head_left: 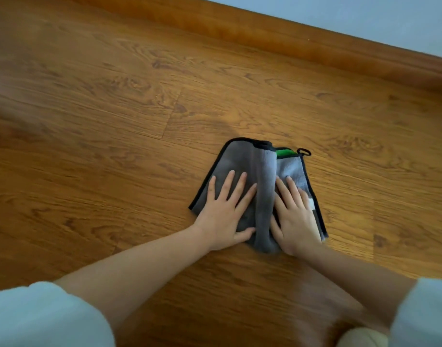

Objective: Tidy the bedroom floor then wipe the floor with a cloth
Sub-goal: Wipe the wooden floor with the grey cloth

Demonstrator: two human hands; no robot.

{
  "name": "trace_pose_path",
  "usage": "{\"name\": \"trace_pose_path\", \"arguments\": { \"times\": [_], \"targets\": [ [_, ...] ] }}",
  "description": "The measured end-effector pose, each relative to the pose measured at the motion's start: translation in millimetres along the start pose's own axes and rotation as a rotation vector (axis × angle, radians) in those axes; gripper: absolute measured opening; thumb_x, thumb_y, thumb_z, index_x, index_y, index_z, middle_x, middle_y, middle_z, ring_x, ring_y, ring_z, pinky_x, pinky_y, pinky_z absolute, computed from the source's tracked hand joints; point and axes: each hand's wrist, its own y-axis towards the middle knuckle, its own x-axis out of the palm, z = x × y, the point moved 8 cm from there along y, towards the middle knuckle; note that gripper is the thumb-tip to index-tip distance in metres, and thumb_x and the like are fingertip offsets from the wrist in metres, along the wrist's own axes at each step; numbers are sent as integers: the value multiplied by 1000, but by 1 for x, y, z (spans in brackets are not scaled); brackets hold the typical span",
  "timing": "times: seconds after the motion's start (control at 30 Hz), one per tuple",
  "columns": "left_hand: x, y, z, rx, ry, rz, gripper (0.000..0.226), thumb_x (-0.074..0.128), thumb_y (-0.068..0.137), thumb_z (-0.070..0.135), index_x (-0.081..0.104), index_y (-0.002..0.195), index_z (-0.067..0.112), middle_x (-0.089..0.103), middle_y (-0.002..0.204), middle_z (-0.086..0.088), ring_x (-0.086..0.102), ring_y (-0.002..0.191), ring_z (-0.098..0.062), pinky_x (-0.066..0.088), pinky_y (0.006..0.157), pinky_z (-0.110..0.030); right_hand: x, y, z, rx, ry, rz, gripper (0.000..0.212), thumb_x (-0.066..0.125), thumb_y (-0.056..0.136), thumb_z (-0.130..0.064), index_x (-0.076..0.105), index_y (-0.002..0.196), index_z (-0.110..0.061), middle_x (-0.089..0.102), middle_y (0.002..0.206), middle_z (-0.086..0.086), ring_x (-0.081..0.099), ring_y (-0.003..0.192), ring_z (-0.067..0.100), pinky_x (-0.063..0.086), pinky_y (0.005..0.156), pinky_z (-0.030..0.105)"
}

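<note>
Pale sleeves [40, 314] are seen at the lower corners, bare forearms reaching forward from them. Wooden floor [115, 121] is bordered by a skirting board [290, 43] below a pale wall [365, 16]. On the floor a grey cloth [257, 176] is spread, rumpled into a ridge down its middle. It is pressed flat by the left hand [225, 211] and the right hand [295, 216], fingers straight and splayed. A black hanging loop [303, 152] is seen at its far corner.
</note>
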Motion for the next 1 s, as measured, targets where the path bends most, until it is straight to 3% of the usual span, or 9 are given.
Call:
{"name": "trace_pose_path", "arguments": {
  "times": [0.17, 0.33, 0.57, 0.7, 1.0],
  "targets": [
    [-14, 47, -29, -180, -5, 103, 86, 8, 80, 67, -10, 149, 19, -9, 157, -14, -10, 143, -37, -5, 109, -62, -12, 49, 31, 207, 41, 77, 63, 16, 90, -44, 26, 148, -22, 20, 156, 6, 11, 145, 29, 12, 114, 44],
    [-25, 88, -66, -296, -41, 192, 85, 14, 81, 67, 1, 151, 20, 0, 158, -15, -2, 143, -38, -1, 109, -63, -23, 94, 63, 355, 54, 143, 60, 21, 91, -43, 25, 148, -26, 20, 156, 6, 10, 145, 29, 11, 114, 43],
    [-43, 132, -106, -300, -44, 263, 82, 14, 81, 68, 13, 150, 24, 11, 157, -13, 6, 144, -37, 3, 110, -62, -35, 149, 88, 343, 35, 155, 57, 21, 93, -45, 24, 148, -28, 18, 157, 4, 9, 145, 27, 8, 115, 41],
    [-45, 145, -113, -319, -62, 242, 77, 28, 87, 65, 6, 151, 27, 1, 159, -10, -3, 145, -34, -3, 111, -59, -37, 166, 94, 319, 4, 134, 52, 26, 99, -41, 18, 149, -28, 13, 158, 4, 5, 145, 27, 6, 115, 41],
    [-41, 131, -108, -301, -109, 201, 76, 29, 91, 62, 0, 151, 25, -5, 158, -11, -8, 144, -33, -6, 111, -57, -33, 157, 83, 308, -11, 62, 54, 22, 100, -41, 11, 151, -26, 7, 159, 7, 1, 145, 29, 4, 116, 42]
  ]
}}
